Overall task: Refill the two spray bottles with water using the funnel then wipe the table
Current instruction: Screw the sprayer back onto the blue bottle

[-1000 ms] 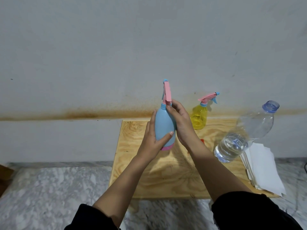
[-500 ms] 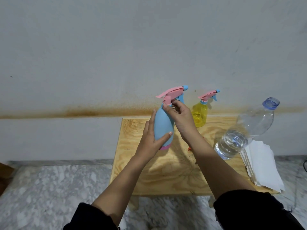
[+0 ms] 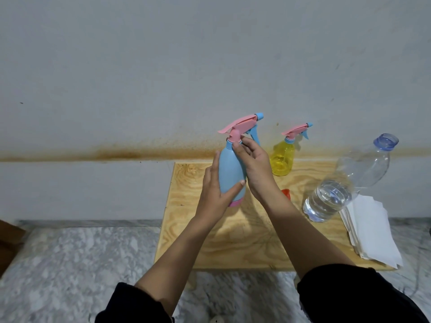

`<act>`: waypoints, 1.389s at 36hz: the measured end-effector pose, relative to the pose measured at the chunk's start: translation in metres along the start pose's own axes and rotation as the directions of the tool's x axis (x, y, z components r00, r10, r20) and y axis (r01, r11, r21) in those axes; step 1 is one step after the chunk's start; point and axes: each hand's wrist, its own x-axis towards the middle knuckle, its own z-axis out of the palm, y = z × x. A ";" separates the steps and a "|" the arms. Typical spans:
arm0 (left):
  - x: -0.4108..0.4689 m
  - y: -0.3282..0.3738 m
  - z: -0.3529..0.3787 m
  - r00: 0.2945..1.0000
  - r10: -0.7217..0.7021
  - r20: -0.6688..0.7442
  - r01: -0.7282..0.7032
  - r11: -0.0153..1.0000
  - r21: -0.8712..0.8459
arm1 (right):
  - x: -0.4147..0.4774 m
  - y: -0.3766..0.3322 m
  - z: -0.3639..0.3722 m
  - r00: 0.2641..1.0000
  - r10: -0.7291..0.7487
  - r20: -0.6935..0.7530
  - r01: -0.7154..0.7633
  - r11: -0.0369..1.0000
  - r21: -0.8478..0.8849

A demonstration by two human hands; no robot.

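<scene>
The left hand [image 3: 215,197] grips the body of the light-blue plastic spray bottle [image 3: 231,169] from its left side. The fingers are curled behind it and the thumb lies across its front. The right hand [image 3: 257,170] is on the right side of the same bottle, a little higher. Its fingertips pinch the pink collar at the neck, just under the pink trigger head [image 3: 240,124].

The bottle is between the two hands, over the far middle part of the bench [image 3: 210,252], which is a light plywood board. The long axis of the bottle is almost vertical, with the pink base down. I cannot tell if the base touches the wood. The blue nozzle tip points to the right.

Just right of the right hand, at the far edge of the bench, stands a yellow transparent spray bottle [image 3: 282,159]. It is upright and its nozzle also points to the right. A small orange-red plastic piece [image 3: 285,193] shows behind the right wrist and is mostly hidden.

Farther right is a clear plastic water bottle [image 3: 345,187] without cap, with water in the lower part. Just beside it, at the right edge, lies a stack of white paper sheets [image 3: 370,231].
</scene>
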 end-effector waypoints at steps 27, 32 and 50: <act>-0.003 0.006 0.008 0.996 -0.013 -0.085 0.023 0.993 0.119 | 0.005 -0.004 -0.017 0.985 -0.124 0.119 0.155 0.937 -0.314; 0.007 0.005 -0.018 0.992 -0.026 0.119 0.032 0.998 -0.047 | 0.006 -0.013 -0.030 0.965 -0.056 0.257 0.110 0.973 -0.202; -0.006 0.003 0.000 0.984 -0.130 0.126 0.146 0.981 -0.131 | 0.004 0.009 -0.022 0.991 -0.025 0.130 0.053 0.975 -0.215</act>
